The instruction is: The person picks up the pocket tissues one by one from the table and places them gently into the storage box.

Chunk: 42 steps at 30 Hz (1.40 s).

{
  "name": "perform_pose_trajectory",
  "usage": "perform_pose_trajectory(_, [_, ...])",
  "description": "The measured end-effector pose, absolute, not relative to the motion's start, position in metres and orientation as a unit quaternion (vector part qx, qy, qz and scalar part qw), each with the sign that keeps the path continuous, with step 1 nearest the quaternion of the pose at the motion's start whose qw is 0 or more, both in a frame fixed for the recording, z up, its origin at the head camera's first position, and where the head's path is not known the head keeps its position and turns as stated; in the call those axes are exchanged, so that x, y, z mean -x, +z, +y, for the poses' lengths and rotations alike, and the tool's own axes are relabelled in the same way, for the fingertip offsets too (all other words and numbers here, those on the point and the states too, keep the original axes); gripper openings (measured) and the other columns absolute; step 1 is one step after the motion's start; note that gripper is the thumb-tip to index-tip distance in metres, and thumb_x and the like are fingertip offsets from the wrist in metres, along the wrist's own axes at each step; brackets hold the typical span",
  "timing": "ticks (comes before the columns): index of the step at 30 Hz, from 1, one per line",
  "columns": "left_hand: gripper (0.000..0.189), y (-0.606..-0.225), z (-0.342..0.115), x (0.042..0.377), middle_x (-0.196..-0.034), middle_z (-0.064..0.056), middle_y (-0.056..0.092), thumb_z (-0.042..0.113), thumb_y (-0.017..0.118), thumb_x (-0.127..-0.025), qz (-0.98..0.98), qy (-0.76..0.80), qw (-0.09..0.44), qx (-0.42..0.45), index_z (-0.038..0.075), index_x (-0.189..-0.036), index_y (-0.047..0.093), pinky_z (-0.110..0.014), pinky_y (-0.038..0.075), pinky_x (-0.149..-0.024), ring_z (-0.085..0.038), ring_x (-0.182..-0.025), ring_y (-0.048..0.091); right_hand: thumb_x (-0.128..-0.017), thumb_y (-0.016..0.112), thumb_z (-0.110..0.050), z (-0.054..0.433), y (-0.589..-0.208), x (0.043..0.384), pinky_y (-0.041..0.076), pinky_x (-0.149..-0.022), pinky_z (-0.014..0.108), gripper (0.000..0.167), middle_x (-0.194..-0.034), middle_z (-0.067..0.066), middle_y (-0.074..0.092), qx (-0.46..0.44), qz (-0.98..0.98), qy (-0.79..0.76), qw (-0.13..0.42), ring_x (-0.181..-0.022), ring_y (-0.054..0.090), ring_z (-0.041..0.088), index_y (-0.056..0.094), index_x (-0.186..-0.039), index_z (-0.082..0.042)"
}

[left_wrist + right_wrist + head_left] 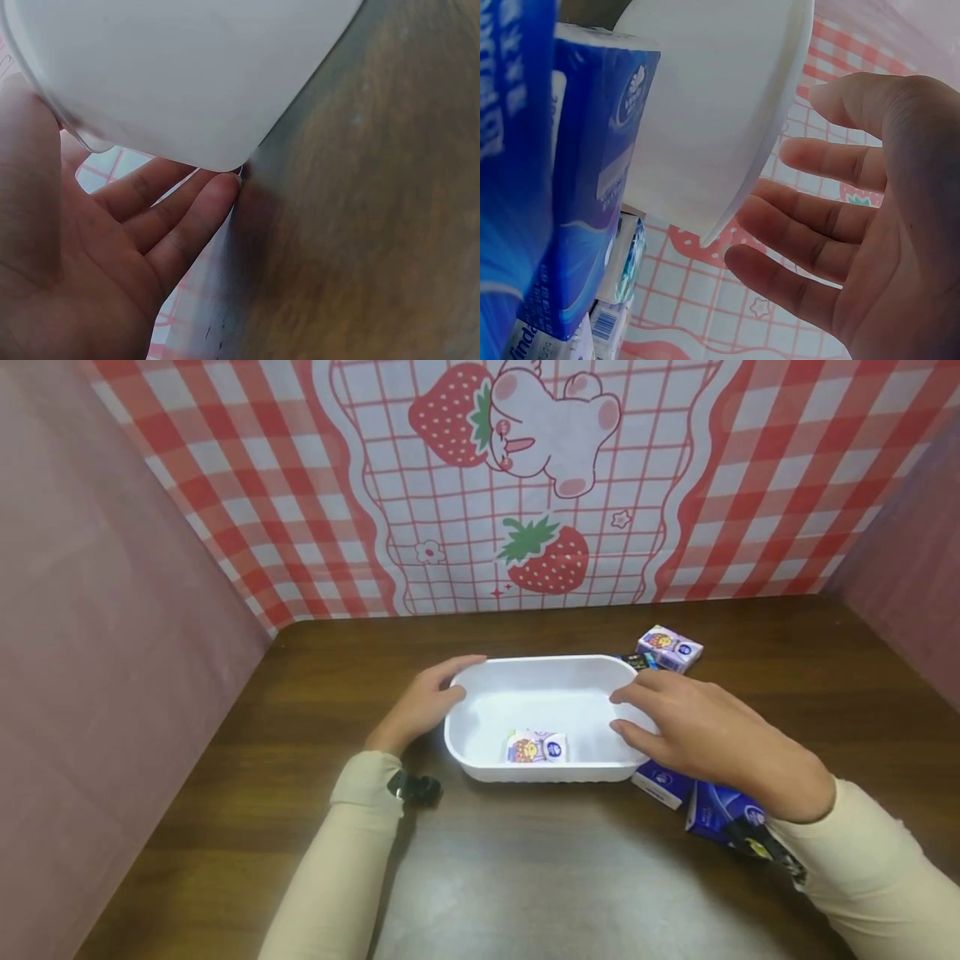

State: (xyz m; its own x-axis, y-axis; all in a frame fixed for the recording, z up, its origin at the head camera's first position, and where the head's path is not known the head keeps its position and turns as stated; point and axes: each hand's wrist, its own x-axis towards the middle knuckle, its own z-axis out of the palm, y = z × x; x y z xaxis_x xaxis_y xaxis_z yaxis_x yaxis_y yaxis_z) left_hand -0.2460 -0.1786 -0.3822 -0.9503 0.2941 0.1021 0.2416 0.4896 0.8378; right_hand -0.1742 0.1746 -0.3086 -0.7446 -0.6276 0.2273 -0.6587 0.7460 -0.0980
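Observation:
A white oval plastic tub (540,772) stands on the brown table in the head view. One small white-and-purple tissue pack (536,748) with a cartoon figure lies inside, against the near wall. My left hand (420,702) grips the tub's left end, thumb at the rim and fingers along the outer wall (172,112). At the right end, my right hand (708,735) hovers over the rim with its fingers spread and relaxed. In the right wrist view, that hand (862,225) holds nothing; whether a fingertip touches the rim I cannot tell.
Right of the tub lie blue tissue packs (663,783), partly under my right forearm. Behind them are another white-and-purple tissue pack (670,648) and a dark pack (637,661), partly hidden by the tub. A red-and-white strawberry cloth (450,577) hangs at the table's back edge.

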Motion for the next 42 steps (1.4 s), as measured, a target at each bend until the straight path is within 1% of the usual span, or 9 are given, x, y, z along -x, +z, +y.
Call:
perform_pose_trajectory(5, [0.046, -0.382, -0.177, 0.246, -0.144, 0.009, 0.055, 0.014, 0.056, -0.098, 0.863, 0.478, 0.027, -0.162, 0.032, -0.141, 0.058, -0.046, 0.04, -0.11, -0.015, -0.134, 0.048, -0.092, 0.07, -0.035, 0.177, -0.305, 0.174, 0.058, -0.081, 0.05, 0.038, -0.112, 0.011, 0.067, -0.329, -0.939, 0.076, 0.066, -0.1, 0.066, 0.027, 0.071, -0.121, -0.01])
perform_pose_trajectory(11, [0.046, -0.383, -0.177, 0.245, -0.144, 0.01, 0.054, 0.016, 0.056, -0.098, 0.865, 0.475, 0.031, -0.158, 0.033, -0.142, 0.057, -0.046, 0.04, -0.11, -0.015, -0.134, 0.047, -0.093, 0.07, -0.035, 0.182, -0.302, 0.174, 0.059, -0.078, 0.049, 0.039, -0.111, 0.01, 0.068, -0.327, -0.941, 0.066, 0.058, -0.094, 0.066, 0.023, 0.07, -0.122, -0.009])
perform_pose_trajectory(13, [0.046, -0.384, -0.177, 0.246, -0.144, 0.01, 0.054, 0.016, 0.056, -0.098, 0.865, 0.475, 0.03, -0.158, 0.033, -0.141, 0.058, -0.045, 0.041, -0.109, -0.015, -0.134, 0.048, -0.093, 0.07, -0.036, 0.183, -0.301, 0.173, 0.059, -0.079, 0.049, 0.04, -0.113, 0.01, 0.068, -0.325, -0.942, 0.065, 0.053, -0.095, 0.067, 0.024, 0.07, -0.123, -0.009])
perform_pose_trajectory(21, [0.046, -0.384, -0.178, 0.246, -0.143, 0.009, 0.055, 0.018, 0.057, -0.098, 0.866, 0.476, 0.037, -0.149, 0.034, -0.142, 0.057, -0.044, 0.044, -0.106, -0.015, -0.131, 0.05, -0.091, 0.071, -0.04, 0.191, -0.299, 0.175, 0.058, -0.078, 0.051, 0.046, -0.112, 0.01, 0.069, -0.312, -0.947, 0.064, 0.036, -0.09, 0.066, 0.022, 0.069, -0.125, -0.009])
perform_pose_trajectory(27, [0.046, -0.383, -0.178, 0.246, -0.143, 0.008, 0.055, 0.017, 0.056, -0.098, 0.864, 0.481, 0.038, -0.145, 0.034, -0.141, 0.058, -0.043, 0.045, -0.105, -0.016, -0.13, 0.051, -0.092, 0.069, -0.044, 0.193, -0.297, 0.175, 0.055, -0.085, 0.056, 0.051, -0.118, 0.013, 0.068, -0.296, -0.953, 0.057, 0.005, -0.1, 0.067, 0.03, 0.067, -0.129, -0.009])
perform_pose_trajectory(33, [0.047, -0.382, -0.177, 0.246, -0.142, 0.006, 0.056, 0.013, 0.057, -0.096, 0.863, 0.481, 0.025, -0.15, 0.031, -0.14, 0.059, -0.043, 0.044, -0.107, -0.017, -0.13, 0.051, -0.092, 0.068, -0.048, 0.194, -0.294, 0.174, 0.05, -0.091, 0.061, 0.056, -0.127, 0.016, 0.065, -0.281, -0.958, 0.051, -0.031, -0.113, 0.063, 0.037, 0.065, -0.133, -0.01])
perform_pose_trajectory(39, [0.048, -0.381, -0.177, 0.246, -0.143, 0.006, 0.055, 0.012, 0.057, -0.096, 0.864, 0.48, 0.027, -0.149, 0.031, -0.14, 0.059, -0.043, 0.043, -0.107, -0.017, -0.131, 0.05, -0.09, 0.07, -0.049, 0.193, -0.295, 0.173, 0.048, -0.093, 0.064, 0.059, -0.13, 0.017, 0.064, -0.277, -0.958, 0.057, -0.054, -0.117, 0.061, 0.04, 0.064, -0.135, -0.011])
perform_pose_trajectory(42, [0.048, -0.381, -0.177, 0.246, -0.143, 0.007, 0.055, 0.012, 0.057, -0.097, 0.866, 0.478, 0.027, -0.147, 0.032, -0.14, 0.059, -0.043, 0.043, -0.107, -0.017, -0.131, 0.05, -0.09, 0.07, -0.05, 0.193, -0.296, 0.173, 0.048, -0.093, 0.063, 0.061, -0.131, 0.017, 0.063, -0.277, -0.957, 0.057, -0.059, -0.117, 0.062, 0.039, 0.063, -0.136, -0.011])
